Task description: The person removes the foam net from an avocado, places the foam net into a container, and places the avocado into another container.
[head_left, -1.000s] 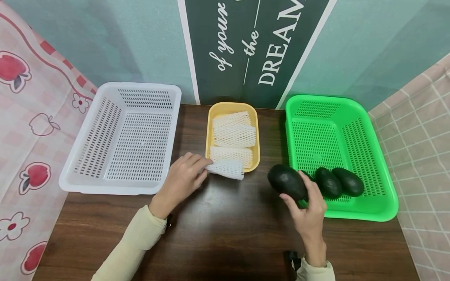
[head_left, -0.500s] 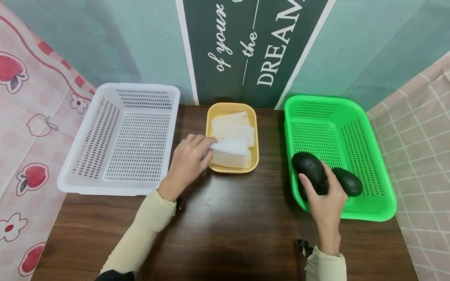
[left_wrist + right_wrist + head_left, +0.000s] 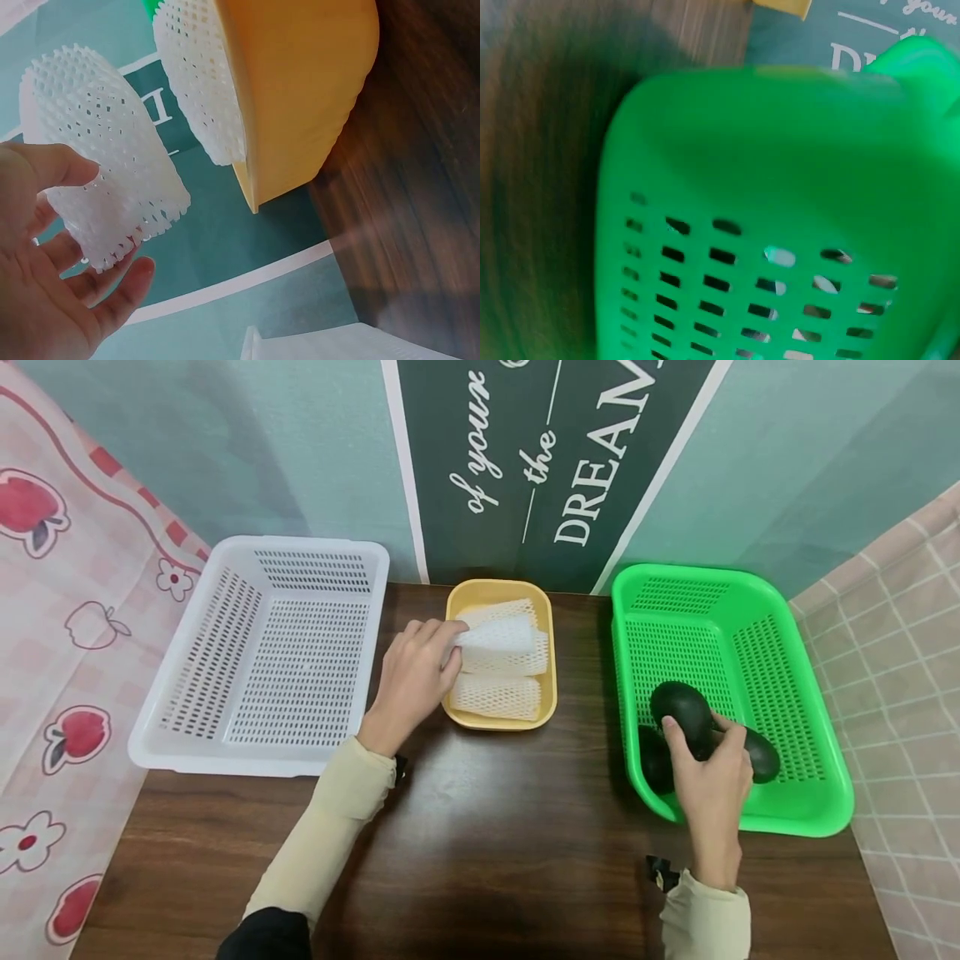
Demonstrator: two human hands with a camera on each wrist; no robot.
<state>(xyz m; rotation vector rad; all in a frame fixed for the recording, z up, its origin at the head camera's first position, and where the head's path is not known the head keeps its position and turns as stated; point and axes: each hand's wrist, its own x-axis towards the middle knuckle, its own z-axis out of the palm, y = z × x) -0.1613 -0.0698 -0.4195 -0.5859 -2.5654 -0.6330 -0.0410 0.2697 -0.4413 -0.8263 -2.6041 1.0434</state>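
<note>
In the head view my left hand (image 3: pixel 415 675) pinches a white foam net sleeve (image 3: pixel 501 635) by its left end, over the small yellow basket (image 3: pixel 553 685). The left wrist view shows thumb and fingers on this sleeve (image 3: pixel 112 142), held apart from the basket's wall (image 3: pixel 307 82). More net sleeves (image 3: pixel 497 695) lie in the basket. My right hand (image 3: pixel 711 781) grips a dark avocado (image 3: pixel 681 710) inside the green basket (image 3: pixel 813 810). Other avocados (image 3: pixel 763 753) lie beside it, partly hidden by the hand. In the right wrist view the basket's wall (image 3: pixel 765 150) hides the right hand.
A white perforated basket (image 3: pixel 300 668) stands at the left on the brown wooden table (image 3: pixel 510 835). Behind the baskets rises a backdrop (image 3: pixel 315 452) with lettering. Patterned cloth (image 3: pixel 67 635) hangs at the left, and pink checked cloth (image 3: pixel 900 693) borders the right.
My left hand has carried the sleeve from the yellow basket's front edge back over its middle. My right hand has moved right with the avocado, from the green basket's left edge to inside it.
</note>
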